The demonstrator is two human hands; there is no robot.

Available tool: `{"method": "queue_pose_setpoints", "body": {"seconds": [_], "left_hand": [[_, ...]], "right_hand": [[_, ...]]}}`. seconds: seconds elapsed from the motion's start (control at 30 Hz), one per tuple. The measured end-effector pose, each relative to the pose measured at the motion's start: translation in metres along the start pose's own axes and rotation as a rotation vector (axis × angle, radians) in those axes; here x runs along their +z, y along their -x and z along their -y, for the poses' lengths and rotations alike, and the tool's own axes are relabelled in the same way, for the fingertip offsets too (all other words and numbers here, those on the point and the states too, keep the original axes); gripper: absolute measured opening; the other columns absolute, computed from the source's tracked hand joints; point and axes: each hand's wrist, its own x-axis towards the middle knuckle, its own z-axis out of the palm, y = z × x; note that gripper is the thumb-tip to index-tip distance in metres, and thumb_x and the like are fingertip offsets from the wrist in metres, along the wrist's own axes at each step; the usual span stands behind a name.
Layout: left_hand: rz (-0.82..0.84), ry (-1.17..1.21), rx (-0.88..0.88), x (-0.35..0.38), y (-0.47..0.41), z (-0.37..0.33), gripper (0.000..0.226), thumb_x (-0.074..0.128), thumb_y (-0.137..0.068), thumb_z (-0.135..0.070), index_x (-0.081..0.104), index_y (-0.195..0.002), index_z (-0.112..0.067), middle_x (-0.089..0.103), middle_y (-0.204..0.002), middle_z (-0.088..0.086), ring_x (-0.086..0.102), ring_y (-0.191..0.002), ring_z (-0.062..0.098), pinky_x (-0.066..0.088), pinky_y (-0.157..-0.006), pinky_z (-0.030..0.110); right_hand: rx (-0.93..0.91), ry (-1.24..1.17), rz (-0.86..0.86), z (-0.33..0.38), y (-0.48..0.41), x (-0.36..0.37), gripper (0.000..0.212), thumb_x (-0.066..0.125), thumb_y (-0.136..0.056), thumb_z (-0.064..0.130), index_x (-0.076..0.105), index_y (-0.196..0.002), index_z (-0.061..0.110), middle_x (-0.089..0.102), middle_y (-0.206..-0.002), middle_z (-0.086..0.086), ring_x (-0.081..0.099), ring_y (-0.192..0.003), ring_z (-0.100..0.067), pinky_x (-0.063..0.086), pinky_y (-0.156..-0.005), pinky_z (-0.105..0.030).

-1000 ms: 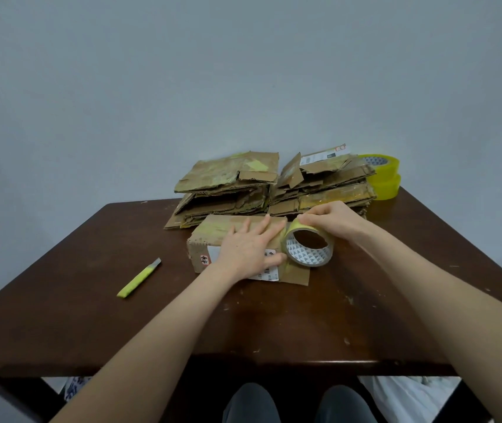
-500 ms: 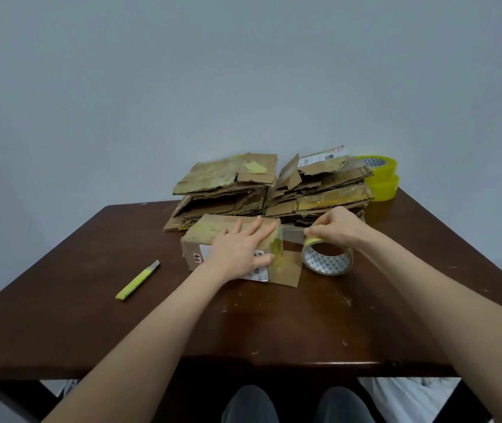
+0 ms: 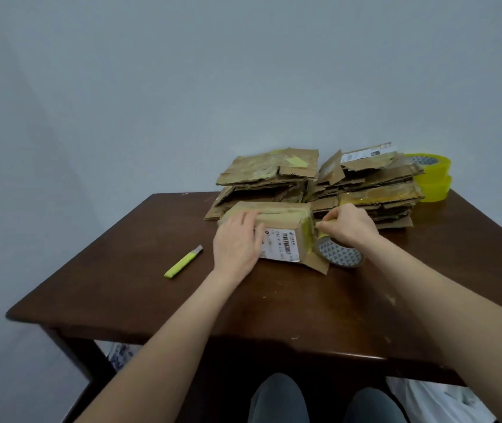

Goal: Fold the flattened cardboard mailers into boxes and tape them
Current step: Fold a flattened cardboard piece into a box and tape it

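Note:
A small folded cardboard box [image 3: 286, 233] with a white barcode label lies on the dark wooden table [image 3: 182, 300]. My left hand [image 3: 237, 242] presses flat on its left part, fingers straight over the top. My right hand [image 3: 347, 224] grips the tape roll [image 3: 339, 254] at the box's right end, fingers curled over its rim. Yellowish tape covers the box's right edge. One side flap sticks out at the lower right. Two stacks of flattened mailers [image 3: 268, 175] [image 3: 368, 181] sit behind the box.
A yellow utility knife [image 3: 182, 262] lies to the left of the box. Two spare yellow tape rolls [image 3: 432, 175] are stacked at the table's back right corner. A grey wall rises behind. My knees and a white bag [image 3: 432, 398] show below the front edge.
The camera view shifted left. My left hand slid toward the box's left end, uncovering the label. My right hand brought the roll back against the box's right end.

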Motion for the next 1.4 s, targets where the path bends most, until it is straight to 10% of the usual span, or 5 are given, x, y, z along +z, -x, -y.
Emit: {"method": "queue_pose_setpoints", "body": {"seconds": [0.23, 0.47, 0.73, 1.07, 1.4], "left_hand": [[0.422, -0.299, -0.521, -0.014, 0.028, 0.083, 0.036, 0.037, -0.100, -0.019, 0.041, -0.135, -0.012, 0.045, -0.135, 0.010, 0.046, -0.121, 0.027, 0.045, -0.087, 0.038], [0.414, -0.397, -0.410, -0.015, 0.033, 0.096, 0.018, 0.047, -0.095, -0.015, 0.061, -0.104, -0.009, 0.061, -0.107, 0.008, 0.058, -0.100, 0.026, 0.046, -0.073, 0.033], [-0.131, 0.232, -0.299, -0.048, -0.021, 0.011, 0.020, 0.051, -0.096, -0.018, 0.061, -0.110, -0.008, 0.063, -0.093, 0.007, 0.059, -0.084, 0.026, 0.044, -0.069, 0.035], [0.242, 0.717, -0.314, 0.011, -0.057, -0.101, 0.013, 0.043, -0.101, -0.027, 0.053, -0.099, -0.018, 0.068, -0.077, -0.002, 0.068, -0.068, 0.015, 0.056, -0.078, 0.043], [0.154, 0.660, -0.225, 0.017, -0.024, -0.089, 0.012, 0.041, -0.101, -0.022, 0.052, -0.099, -0.018, 0.062, -0.079, 0.001, 0.056, -0.068, 0.014, 0.045, -0.066, 0.030]], "right_hand": [[0.017, 0.019, 0.014, 0.005, -0.003, 0.001, 0.032, 0.062, -0.091, 0.038, 0.072, -0.110, 0.014, 0.067, -0.091, -0.005, 0.060, -0.079, -0.019, 0.046, -0.060, -0.028], [0.084, -0.170, 0.039, -0.009, 0.001, -0.013, 0.019, 0.066, -0.087, 0.027, 0.074, -0.096, 0.013, 0.065, -0.096, -0.009, 0.058, -0.091, -0.022, 0.052, -0.077, -0.035], [0.094, -0.185, 0.115, -0.018, 0.002, -0.024, 0.037, 0.072, -0.081, 0.044, 0.073, -0.084, 0.007, 0.067, -0.081, -0.007, 0.062, -0.079, -0.019, 0.052, -0.071, -0.034], [-0.003, -0.143, 0.013, -0.034, 0.010, -0.033, 0.022, 0.065, -0.086, 0.040, 0.067, -0.084, 0.019, 0.066, -0.086, -0.003, 0.061, -0.082, -0.019, 0.049, -0.072, -0.032], [0.003, 0.018, -0.023, -0.032, 0.028, -0.020, 0.033, 0.055, -0.090, 0.051, 0.066, -0.105, 0.024, 0.065, -0.100, -0.001, 0.061, -0.098, -0.023, 0.043, -0.068, -0.030]]}}
